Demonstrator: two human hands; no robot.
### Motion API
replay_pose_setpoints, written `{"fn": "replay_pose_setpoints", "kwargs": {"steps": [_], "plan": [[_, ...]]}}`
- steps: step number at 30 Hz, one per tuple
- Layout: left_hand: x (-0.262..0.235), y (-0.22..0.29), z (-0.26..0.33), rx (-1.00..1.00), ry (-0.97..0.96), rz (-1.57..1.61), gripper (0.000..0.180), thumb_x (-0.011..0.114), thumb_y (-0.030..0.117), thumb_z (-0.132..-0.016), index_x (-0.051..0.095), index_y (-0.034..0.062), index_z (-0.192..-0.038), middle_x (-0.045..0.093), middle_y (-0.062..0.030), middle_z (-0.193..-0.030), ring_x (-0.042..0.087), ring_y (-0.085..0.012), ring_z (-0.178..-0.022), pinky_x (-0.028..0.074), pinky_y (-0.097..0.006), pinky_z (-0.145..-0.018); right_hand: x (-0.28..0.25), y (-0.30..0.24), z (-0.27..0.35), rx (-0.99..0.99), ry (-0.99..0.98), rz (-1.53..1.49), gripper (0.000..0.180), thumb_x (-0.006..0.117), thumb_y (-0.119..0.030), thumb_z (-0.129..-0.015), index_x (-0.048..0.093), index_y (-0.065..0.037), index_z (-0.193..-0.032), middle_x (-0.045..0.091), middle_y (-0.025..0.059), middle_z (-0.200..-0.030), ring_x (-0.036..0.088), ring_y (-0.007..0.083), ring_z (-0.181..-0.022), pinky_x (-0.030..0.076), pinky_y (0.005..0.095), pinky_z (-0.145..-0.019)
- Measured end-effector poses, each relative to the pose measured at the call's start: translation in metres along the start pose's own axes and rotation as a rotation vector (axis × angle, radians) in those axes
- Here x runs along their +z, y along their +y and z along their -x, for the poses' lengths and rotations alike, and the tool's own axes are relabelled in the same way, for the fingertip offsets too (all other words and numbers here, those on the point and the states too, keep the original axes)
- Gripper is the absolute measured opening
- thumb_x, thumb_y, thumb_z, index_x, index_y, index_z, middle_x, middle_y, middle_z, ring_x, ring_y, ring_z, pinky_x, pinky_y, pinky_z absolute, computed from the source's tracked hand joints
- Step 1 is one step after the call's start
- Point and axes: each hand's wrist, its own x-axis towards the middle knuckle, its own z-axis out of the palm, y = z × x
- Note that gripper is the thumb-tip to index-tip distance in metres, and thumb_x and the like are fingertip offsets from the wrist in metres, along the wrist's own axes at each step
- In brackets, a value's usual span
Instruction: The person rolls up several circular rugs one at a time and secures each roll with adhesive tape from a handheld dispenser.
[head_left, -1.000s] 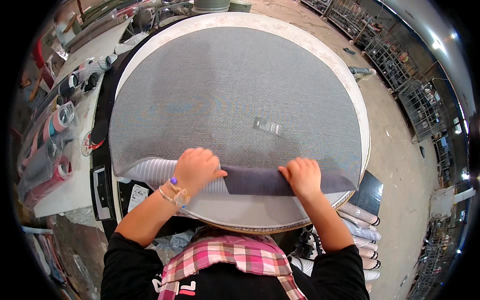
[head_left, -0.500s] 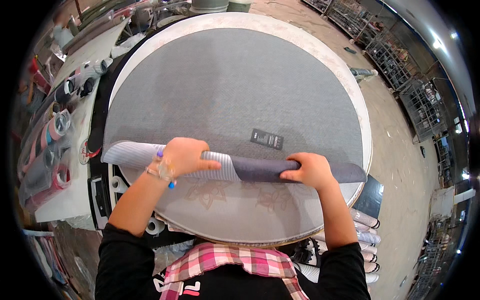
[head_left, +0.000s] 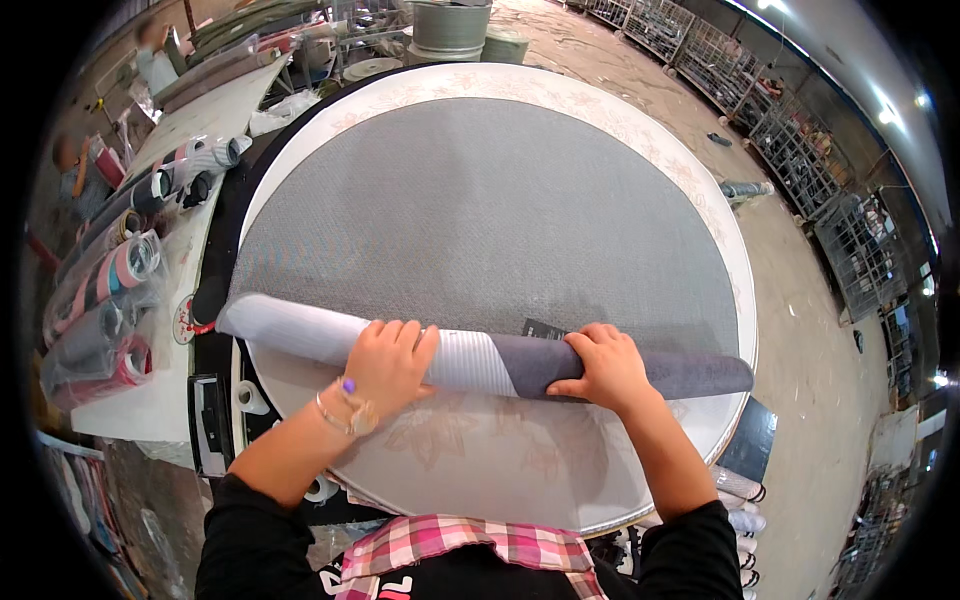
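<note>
A large round rug (head_left: 540, 200) lies with its grey textured backing up, and its near edge is rolled into a tube (head_left: 460, 360) running left to right. The roll's outside shows pale grey, white stripes and dark grey-purple. My left hand (head_left: 390, 365) is closed over the striped part, fingers across the top and thumb along the near side. On the dark part, my right hand (head_left: 603, 370) grips the roll with its thumb toward me. Just beyond the roll, a dark printed label (head_left: 545, 329) shows only in part, its near portion covered.
The rug rests on a round table with a white flower-patterned cover (head_left: 480, 460). At the left, wrapped rolls (head_left: 110, 290) lie on a white table. Wire cages (head_left: 860, 240) line the right side. More rolls (head_left: 740, 485) sit low at the right. Two people are at the far left.
The roll has moved away from me over the backing and now covers part of the label. My left hand has shifted so its fingers lie across the top. The view has tilted up.
</note>
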Motion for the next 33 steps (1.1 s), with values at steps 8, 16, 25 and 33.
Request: {"fn": "replay_pose_setpoints", "kwargs": {"steps": [8, 16, 25, 33], "plan": [[-0.003, -0.061, -0.072, 0.007, -0.493, 0.523, 0.064, 0.074, 0.044, -0.06, 0.057, 0.0066, -0.109, 0.06, -0.0119, -0.108, 0.057, -0.027, -0.102, 0.045, -0.037, -0.084, 0.007, -0.007, -0.021, -0.012, 0.176, 0.106, 0.06, 0.08, -0.042, -0.048, 0.061, -0.01, -0.096, 0.059, 0.0077, -0.093, 0.058, 0.0263, -0.087, 0.045, 0.0394, -0.074], [0.019, -0.041, -0.073, -0.003, 0.086, 0.049, 0.076, 0.079, 0.041, -0.052, 0.052, 0.0065, -0.114, 0.055, -0.0153, -0.109, 0.054, -0.0279, -0.102, 0.043, -0.039, -0.086, -0.013, 0.048, -0.1, 0.237, -0.381, -0.223, 0.066, 0.068, -0.063, -0.06, 0.061, -0.01, -0.099, 0.063, 0.0092, -0.096, 0.06, 0.0278, -0.089, 0.046, 0.0391, -0.074], [0.032, -0.079, -0.127, 0.05, -0.039, 0.247, 0.074, 0.079, 0.039, -0.052, 0.052, 0.0057, -0.113, 0.059, -0.0154, -0.105, 0.058, -0.032, -0.097, 0.045, -0.039, -0.085, 0.028, 0.046, -0.114, 0.024, 0.04, 0.039, 0.08, 0.076, -0.058, -0.053, 0.053, -0.006, -0.11, 0.06, 0.0107, -0.101, 0.057, 0.0262, -0.1, 0.043, 0.0389, -0.085], [0.018, -0.117, -0.183, -0.049, -0.45, 0.349, 0.076, 0.077, 0.034, -0.056, 0.049, 0.0033, -0.119, 0.059, -0.0143, -0.108, 0.058, -0.0307, -0.099, 0.045, -0.038, -0.086, 0.019, 0.053, -0.182, 0.151, -0.127, 0.008, 0.076, 0.074, -0.058, -0.056, 0.056, -0.01, -0.111, 0.059, 0.0101, -0.105, 0.056, 0.0268, -0.1, 0.044, 0.0401, -0.083]]}}
